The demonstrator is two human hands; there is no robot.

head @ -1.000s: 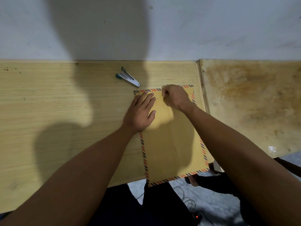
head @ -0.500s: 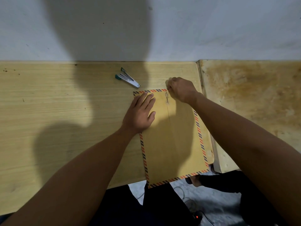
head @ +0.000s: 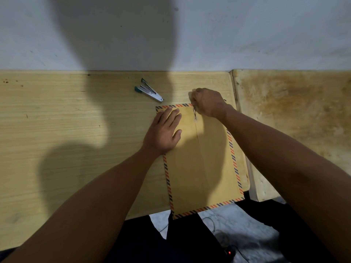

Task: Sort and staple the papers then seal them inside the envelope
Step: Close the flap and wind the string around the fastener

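The envelope (head: 201,162), yellow-brown w/ a striped orange-and-dark border, is lying flat on the wooden worktop (head: 66,130) near its right edge, long side running front to back; its near end is overhanging the worktop's front edge a bit, and its far end is sitting well short of the back edge. A thin string closure (head: 194,113) is showing at the top middle of the envelope, running down to a small fastener. The left hand (head: 163,132) is lying palm-down on the envelope's upper left part, fingers straight and together, pressing it flat, not gripping anything. The right hand (head: 208,102) is sitting at the envelope's far edge, just right of the string, fingers curled tight; the fingertips are at the string's top end & seem to be pinching it, though the contact itself is too small to see clearly. A stapler (head: 149,90), silver w/ green ends, is lying open on the worktop beyond the envelope's far left corner, apart from both hands. A second, stained wooden surface (head: 294,114) is butting against the worktop's right edge. Behind both, a pale wall (head: 247,35) w/ a big dark shadow.
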